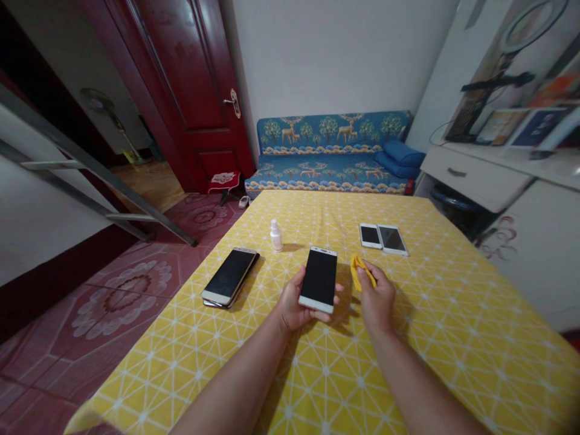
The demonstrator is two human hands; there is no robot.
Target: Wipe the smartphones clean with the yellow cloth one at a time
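A white-framed smartphone (319,279) with a dark screen rests face up in my left hand (293,304), whose fingers wrap round its lower edges. My right hand (379,298) pinches a folded yellow cloth (361,273) just to the right of the phone, apart from it. Left of my left hand lies a stack of phones, a gold-framed smartphone (231,275) on top with a darker edge showing beneath. Beyond my hands stands a small white bottle (276,235). Farther right, a small white phone (370,235) and a larger white phone (392,239) lie side by side.
A yellow patterned tablecloth (335,374) covers the table. Past its far edge is a blue sofa (333,151) with cushions (401,158). A white desk (487,172) with clutter stands at right. To the left are a metal ladder (97,175) and a red door (181,78).
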